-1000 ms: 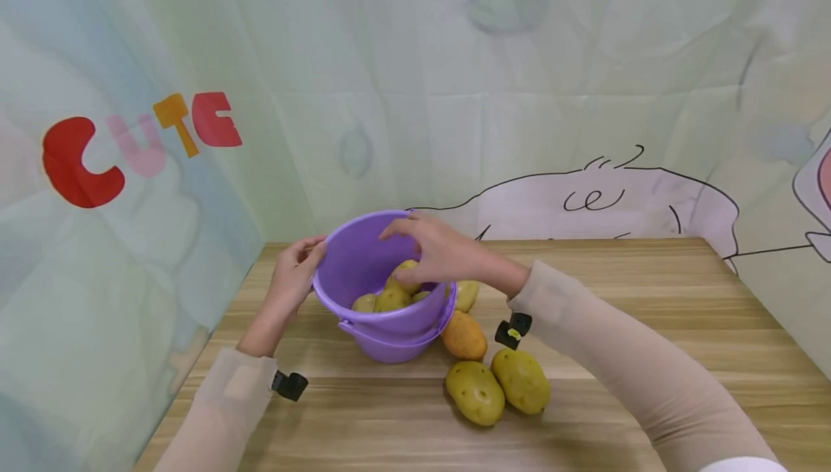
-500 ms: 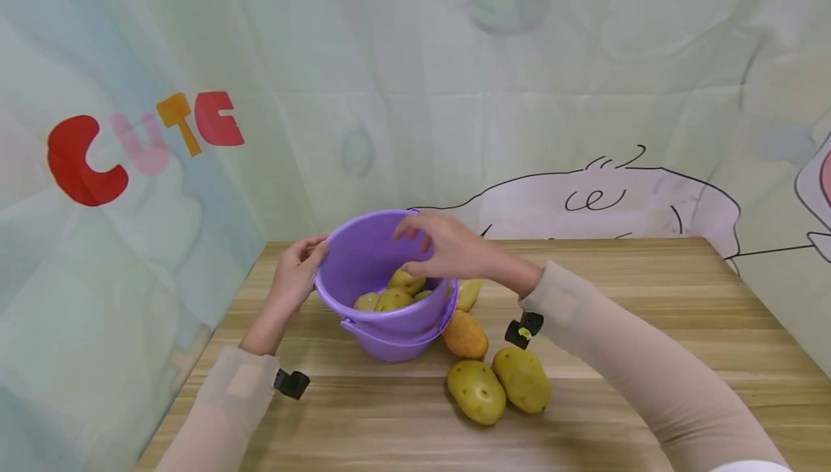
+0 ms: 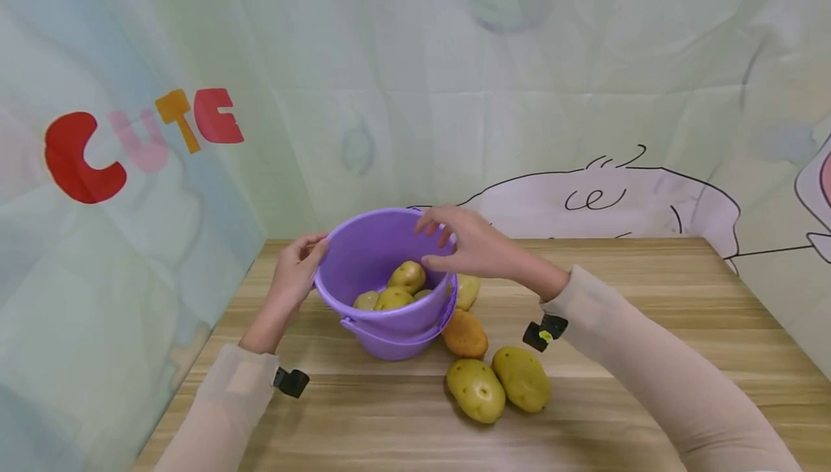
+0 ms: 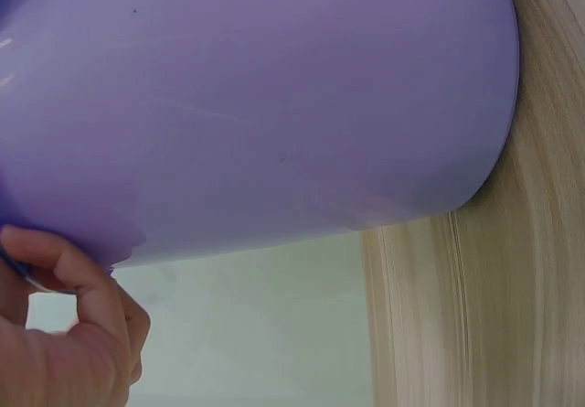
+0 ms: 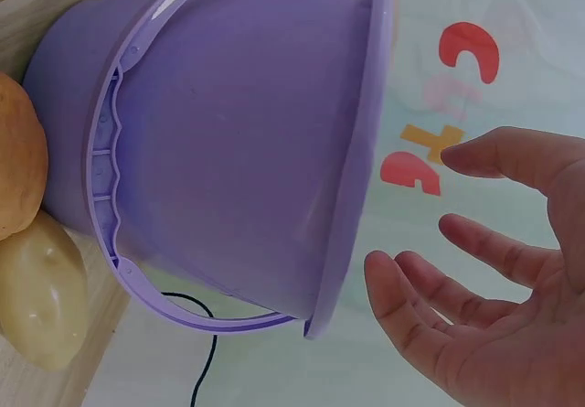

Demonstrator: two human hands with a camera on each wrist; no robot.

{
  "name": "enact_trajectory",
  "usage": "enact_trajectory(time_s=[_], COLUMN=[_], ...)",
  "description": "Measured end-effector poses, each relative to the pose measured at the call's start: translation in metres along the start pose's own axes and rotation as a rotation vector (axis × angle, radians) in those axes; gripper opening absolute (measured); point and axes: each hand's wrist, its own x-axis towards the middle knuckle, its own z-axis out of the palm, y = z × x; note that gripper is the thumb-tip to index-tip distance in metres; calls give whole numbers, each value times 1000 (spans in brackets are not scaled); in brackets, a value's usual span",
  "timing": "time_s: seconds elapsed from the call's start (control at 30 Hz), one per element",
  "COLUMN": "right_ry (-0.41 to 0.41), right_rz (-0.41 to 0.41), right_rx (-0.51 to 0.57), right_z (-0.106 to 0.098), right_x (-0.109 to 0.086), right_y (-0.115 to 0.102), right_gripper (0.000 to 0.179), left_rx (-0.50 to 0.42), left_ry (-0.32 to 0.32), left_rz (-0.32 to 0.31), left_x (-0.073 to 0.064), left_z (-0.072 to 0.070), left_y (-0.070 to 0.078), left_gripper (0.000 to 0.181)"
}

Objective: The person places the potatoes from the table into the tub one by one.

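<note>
A purple bucket [image 3: 389,324] stands tilted toward me on the wooden table, with several potatoes [image 3: 407,277] inside it. On its left rim, my left hand [image 3: 295,270] grips the edge between thumb and curled fingers; the left wrist view shows the same hand [image 4: 78,325] at the rim beside the bucket's wall [image 4: 274,105]. Over the right side of the rim hovers my right hand [image 3: 470,245], its fingers spread and loosely bent around nothing. In the right wrist view that hand [image 5: 494,279] is apart from the bucket [image 5: 238,142], whose handle [image 5: 105,178] hangs down its side.
Right of the bucket lie an orange-brown potato-like item [image 3: 465,335] and a pale yellow potato [image 3: 467,291] partly hidden behind the rim. Two greenish-yellow potatoes [image 3: 476,390] lie nearer me. A printed curtain [image 3: 389,97] hangs behind and left of the table [image 3: 363,421].
My right hand has drawn back rightward and up, out of the bucket, away from the top potato that now shows fully. The left hand keeps its place on the rim.
</note>
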Motion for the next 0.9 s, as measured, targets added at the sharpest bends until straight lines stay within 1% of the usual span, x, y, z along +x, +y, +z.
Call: enact_trajectory(time_s=[0.17,0.43,0.73,0.9], right_ry=[30,46,39,16], right_rz=[-3,-4,26,45], right_rx=[3,7,-32,-73], right_z=[-5,-12,-15,-14], right_x=[-6,-20,-42,-57], right_y=[-2,-3,-1,1], right_gripper=[36,38,34,37], left_rx=[-5,0,3,8], left_ry=[-4,2,-2,-1], left_rz=[-4,-6,-10,-7], left_x=[-1,-1,-1,-1], left_z=[0,0,0,0], left_y=[0,0,1,1], left_gripper=[46,46,47,46])
